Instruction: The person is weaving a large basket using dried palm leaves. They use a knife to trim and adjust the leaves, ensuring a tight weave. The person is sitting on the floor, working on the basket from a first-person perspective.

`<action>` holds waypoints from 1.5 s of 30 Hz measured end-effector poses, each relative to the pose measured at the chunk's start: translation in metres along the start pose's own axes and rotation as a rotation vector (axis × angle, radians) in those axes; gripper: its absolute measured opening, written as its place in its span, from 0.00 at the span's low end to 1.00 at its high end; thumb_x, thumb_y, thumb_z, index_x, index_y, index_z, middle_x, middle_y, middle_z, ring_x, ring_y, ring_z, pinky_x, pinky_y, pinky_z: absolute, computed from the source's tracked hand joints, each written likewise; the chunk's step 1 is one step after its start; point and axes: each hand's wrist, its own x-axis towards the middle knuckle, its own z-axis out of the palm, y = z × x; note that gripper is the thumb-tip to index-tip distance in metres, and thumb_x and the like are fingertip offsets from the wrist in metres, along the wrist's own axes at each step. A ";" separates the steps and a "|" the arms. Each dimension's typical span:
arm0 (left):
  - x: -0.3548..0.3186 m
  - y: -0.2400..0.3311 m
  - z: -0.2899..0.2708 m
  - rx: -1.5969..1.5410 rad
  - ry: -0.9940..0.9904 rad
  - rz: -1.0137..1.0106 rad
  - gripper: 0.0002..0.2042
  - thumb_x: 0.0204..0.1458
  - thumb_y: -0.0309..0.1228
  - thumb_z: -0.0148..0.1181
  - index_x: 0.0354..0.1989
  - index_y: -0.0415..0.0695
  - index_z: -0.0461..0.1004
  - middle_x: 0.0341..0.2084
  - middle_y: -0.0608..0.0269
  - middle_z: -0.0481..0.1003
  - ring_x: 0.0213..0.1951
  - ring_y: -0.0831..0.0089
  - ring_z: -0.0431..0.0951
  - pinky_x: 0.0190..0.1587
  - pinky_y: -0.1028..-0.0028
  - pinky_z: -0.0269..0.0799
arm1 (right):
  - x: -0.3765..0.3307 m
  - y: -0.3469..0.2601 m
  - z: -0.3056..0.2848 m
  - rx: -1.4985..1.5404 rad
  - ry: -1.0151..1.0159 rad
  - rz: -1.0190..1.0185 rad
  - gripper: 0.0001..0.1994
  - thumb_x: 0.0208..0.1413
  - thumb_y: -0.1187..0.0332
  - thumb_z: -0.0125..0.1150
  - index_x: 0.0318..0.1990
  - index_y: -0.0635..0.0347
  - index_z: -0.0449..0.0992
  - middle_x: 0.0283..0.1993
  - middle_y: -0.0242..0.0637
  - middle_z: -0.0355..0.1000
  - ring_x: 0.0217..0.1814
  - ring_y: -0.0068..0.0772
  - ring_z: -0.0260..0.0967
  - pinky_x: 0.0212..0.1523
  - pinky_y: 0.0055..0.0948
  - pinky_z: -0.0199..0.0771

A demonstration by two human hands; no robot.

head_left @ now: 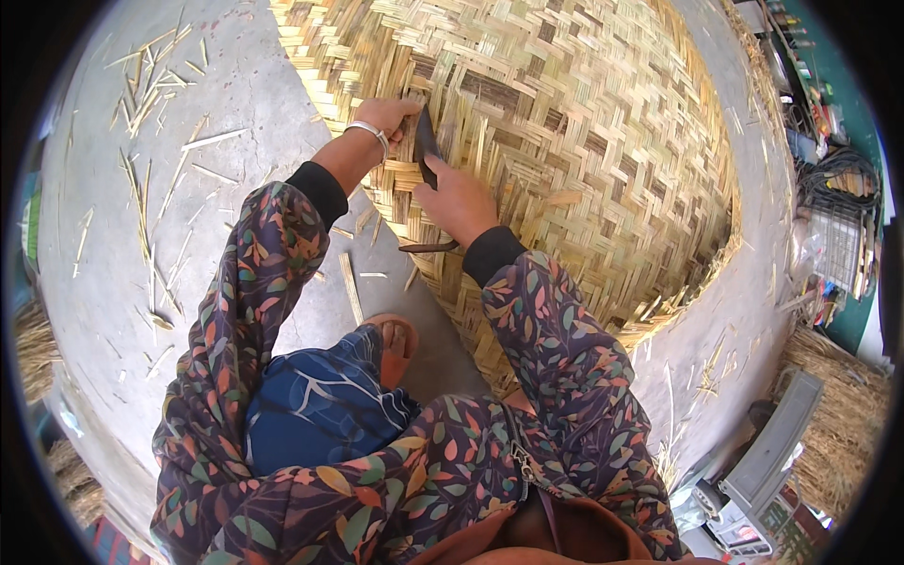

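A large woven mat of split bamboo strips (603,122) lies in front of me, its left edge running under my hands. My right hand (461,202) is closed around a dark knife (425,137). The blade points away from me over the weave, and a thin curved brown end sticks out below the hand. My left hand (381,118), with a pale bangle (369,130) at the wrist, is closed at the mat's edge beside the blade tip. What its fingers grip is hidden. Loose strip ends stand up from the weave around both hands.
Cut bamboo slivers (146,89) are scattered over the grey concrete floor (254,104) to the left. My sandalled foot (394,348) is beside the mat. At the right stand coiled black cable (838,174), a wire basket (847,250), a grey bench-like object (777,443) and straw bundles (847,414).
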 end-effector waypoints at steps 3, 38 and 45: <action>0.009 0.001 0.006 0.050 0.039 -0.034 0.13 0.49 0.38 0.64 0.24 0.41 0.75 0.11 0.65 0.66 0.12 0.73 0.65 0.13 0.69 0.60 | 0.000 -0.001 -0.005 -0.041 0.012 -0.001 0.28 0.51 0.55 0.54 0.60 0.53 0.69 0.43 0.52 0.76 0.46 0.55 0.73 0.48 0.47 0.72; 0.009 0.002 0.002 0.316 -0.212 0.301 0.10 0.56 0.33 0.56 0.41 0.41 0.76 0.28 0.61 0.79 0.20 0.75 0.79 0.19 0.76 0.75 | -0.141 0.023 -0.085 0.797 -0.345 0.100 0.28 0.56 0.71 0.57 0.66 0.60 0.62 0.61 0.32 0.65 0.58 0.21 0.63 0.59 0.23 0.61; 0.004 -0.012 -0.006 0.219 -0.307 0.138 0.09 0.57 0.35 0.57 0.39 0.44 0.76 0.25 0.65 0.78 0.20 0.78 0.78 0.21 0.77 0.74 | -0.121 0.011 -0.078 0.759 -0.374 0.055 0.28 0.56 0.68 0.58 0.65 0.59 0.64 0.43 0.28 0.71 0.40 0.15 0.67 0.41 0.19 0.67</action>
